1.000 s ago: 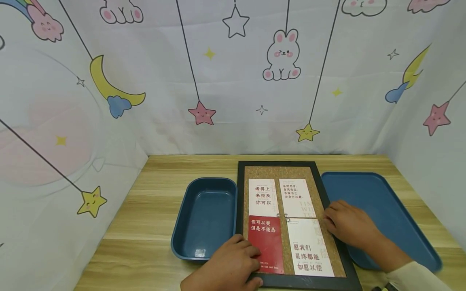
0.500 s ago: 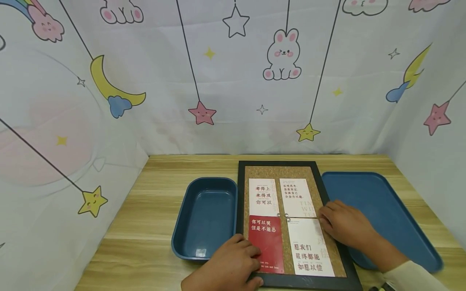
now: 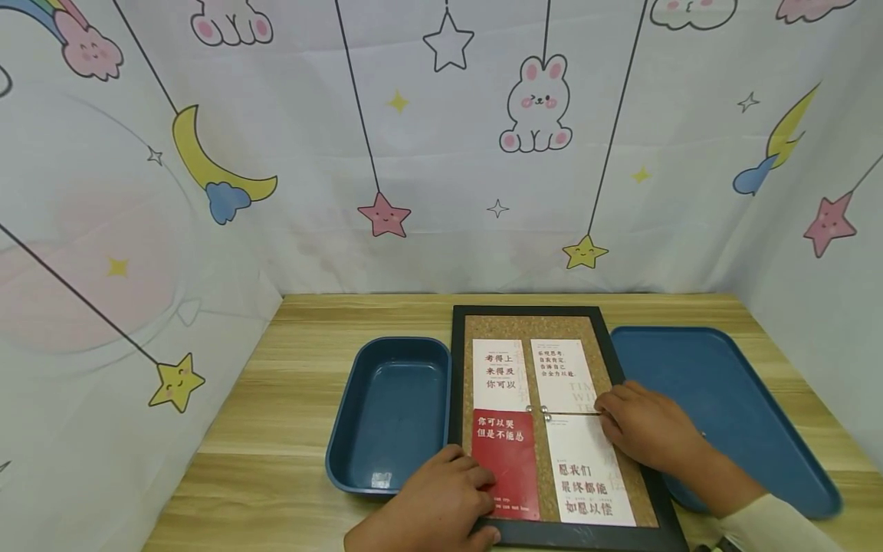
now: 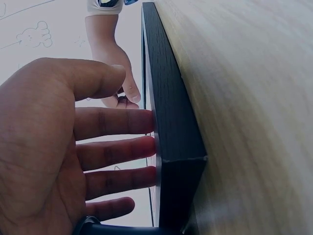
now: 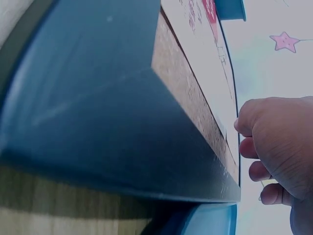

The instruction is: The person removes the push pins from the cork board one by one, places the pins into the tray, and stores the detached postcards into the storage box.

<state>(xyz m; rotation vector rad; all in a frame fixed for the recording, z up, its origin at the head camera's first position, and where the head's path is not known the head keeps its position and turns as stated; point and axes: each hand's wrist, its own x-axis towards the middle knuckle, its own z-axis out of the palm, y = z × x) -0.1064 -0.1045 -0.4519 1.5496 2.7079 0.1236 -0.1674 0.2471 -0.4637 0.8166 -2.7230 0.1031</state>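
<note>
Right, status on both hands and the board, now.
Left hand flat on board corner. Right hand fingers at white card edge. Nothing blocking.

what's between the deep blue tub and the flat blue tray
The black-framed cork board lies between the tub and the tray, bearing four cards. The head view shows it, with the left hand and right hand on it.

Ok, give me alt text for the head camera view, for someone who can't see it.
Two hands rest on a black-framed cork board lying on a wooden table: the left hand on its near edge by a red card, the right hand at the right edge of two white cards. Blue trays flank the board, against a cartoon backdrop.
</note>
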